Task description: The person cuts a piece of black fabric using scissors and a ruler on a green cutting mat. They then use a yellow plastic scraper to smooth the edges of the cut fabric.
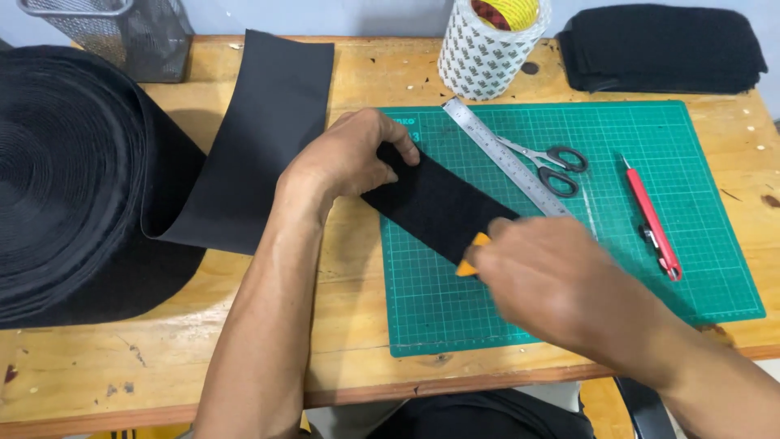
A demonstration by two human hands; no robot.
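Your left hand presses flat, fingers spread, on the black fabric strip lying on the green cutting mat. Your right hand is clenched around an orange tool at the strip's near end, just beside the metal ruler.

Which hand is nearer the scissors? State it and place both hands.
Right. The right hand lies just below the scissors on the green cutting mat, gripping an orange tool. The left hand is farther off, pressing the black fabric strip.
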